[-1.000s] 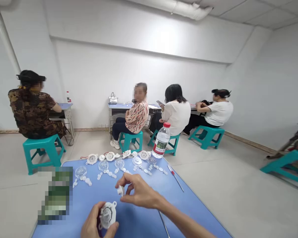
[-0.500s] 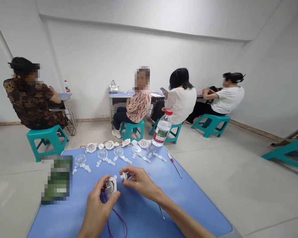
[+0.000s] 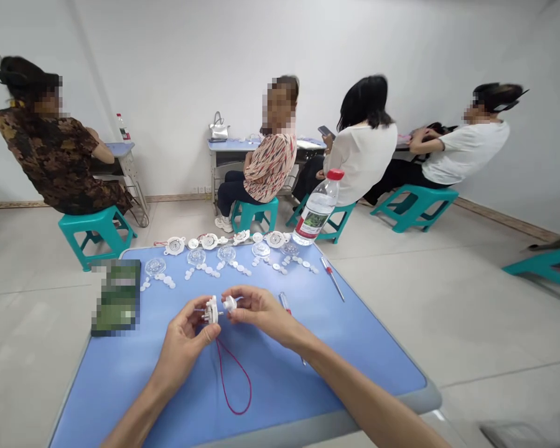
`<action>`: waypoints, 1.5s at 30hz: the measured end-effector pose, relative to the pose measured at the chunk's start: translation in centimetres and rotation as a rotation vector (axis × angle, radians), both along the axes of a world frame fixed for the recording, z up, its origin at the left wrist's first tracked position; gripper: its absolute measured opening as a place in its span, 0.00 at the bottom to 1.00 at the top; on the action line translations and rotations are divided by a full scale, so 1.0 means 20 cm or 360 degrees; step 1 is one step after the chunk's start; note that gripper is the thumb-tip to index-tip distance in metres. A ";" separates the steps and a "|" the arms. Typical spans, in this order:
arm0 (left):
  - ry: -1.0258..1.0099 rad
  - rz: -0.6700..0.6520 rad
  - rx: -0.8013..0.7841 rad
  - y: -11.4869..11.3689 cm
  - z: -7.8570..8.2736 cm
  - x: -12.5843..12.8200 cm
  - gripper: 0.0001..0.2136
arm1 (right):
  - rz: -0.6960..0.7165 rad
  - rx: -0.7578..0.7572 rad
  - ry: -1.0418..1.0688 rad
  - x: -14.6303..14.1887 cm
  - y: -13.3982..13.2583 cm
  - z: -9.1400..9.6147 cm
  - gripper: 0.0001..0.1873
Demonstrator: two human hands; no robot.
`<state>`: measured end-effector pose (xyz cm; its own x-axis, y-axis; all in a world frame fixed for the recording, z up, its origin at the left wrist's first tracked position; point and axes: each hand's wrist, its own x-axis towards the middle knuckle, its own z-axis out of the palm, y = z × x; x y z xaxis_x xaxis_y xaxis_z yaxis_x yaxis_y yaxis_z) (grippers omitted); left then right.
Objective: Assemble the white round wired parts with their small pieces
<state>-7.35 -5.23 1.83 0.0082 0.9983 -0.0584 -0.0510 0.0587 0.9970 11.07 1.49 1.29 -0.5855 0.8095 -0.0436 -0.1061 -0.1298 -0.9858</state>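
Note:
My left hand (image 3: 185, 336) grips a white plastic housing (image 3: 211, 310) by its edges, turned nearly edge-on, with a thin pin sticking out toward the right. A red cord (image 3: 251, 389) hangs in a loop below it. Between the fingertips of my right hand (image 3: 256, 311) is a small white plastic gear (image 3: 229, 303), held close to the pin with a narrow gap. Under my right wrist lies a screwdriver (image 3: 284, 303), partly hidden by the forearm.
Along the blue table's (image 3: 168, 386) far edge sit several white housings (image 3: 174, 245), clear discs (image 3: 196, 257) and small white gears (image 3: 210, 270). A water bottle (image 3: 313, 218) stands at the far right corner, near another screwdriver (image 3: 332, 279). A blurred green packet (image 3: 117, 298) lies left. Several people sit beyond.
My left hand has turned the housing from face-on to nearly edge-on, and the cord loop now hangs clear. The gear stays close beside it. My view has tilted down.

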 end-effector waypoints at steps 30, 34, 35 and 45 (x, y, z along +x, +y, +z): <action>0.0168 0.0220 0.0222 0.00 -0.03 0.03 0.19 | 0.0080 -0.0201 0.0192 0.00 -0.02 -0.04 0.20; 0.0201 0.0248 0.0238 0.00 -0.03 0.03 0.15 | 0.0064 -0.0172 0.0180 0.01 -0.02 -0.05 0.20; 0.0208 0.0247 0.0234 0.00 -0.03 0.03 0.14 | 0.0065 -0.0162 0.0172 0.01 -0.02 -0.05 0.20; 0.0452 0.0280 0.0209 0.00 -0.03 0.01 0.12 | 0.0085 -0.0128 0.0060 0.02 -0.02 -0.04 0.21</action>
<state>-7.06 -5.25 1.24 -0.1624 0.9821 0.0955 0.2314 -0.0562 0.9712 11.57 1.14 0.55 -0.6304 0.7717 -0.0845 -0.1336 -0.2151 -0.9674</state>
